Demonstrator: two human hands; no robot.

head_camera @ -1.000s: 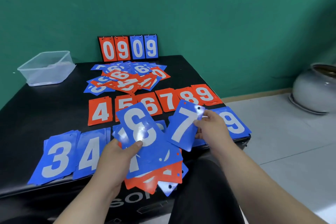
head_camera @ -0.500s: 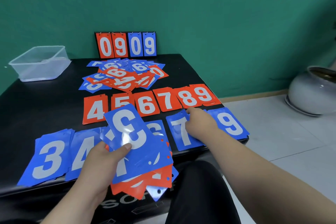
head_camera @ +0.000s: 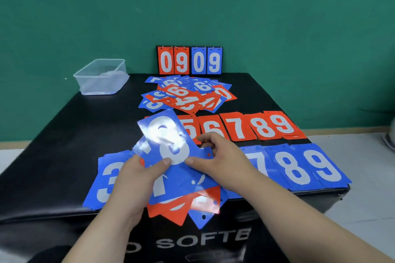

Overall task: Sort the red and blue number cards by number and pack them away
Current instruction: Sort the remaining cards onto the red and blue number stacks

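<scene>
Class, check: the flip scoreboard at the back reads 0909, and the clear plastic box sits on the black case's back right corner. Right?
Not quite: the head view shows the clear plastic box on the back left corner; the flip scoreboard does read 0909.

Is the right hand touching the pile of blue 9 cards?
No, the right hand pinches the top blue card of the stack in the left hand, well apart from the blue 9 pile.

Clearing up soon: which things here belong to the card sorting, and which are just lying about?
Job: left hand, right hand, held cards, mixed heap, red row, blue row, clear tub.
Lying about: scoreboard, grey pot.
</scene>
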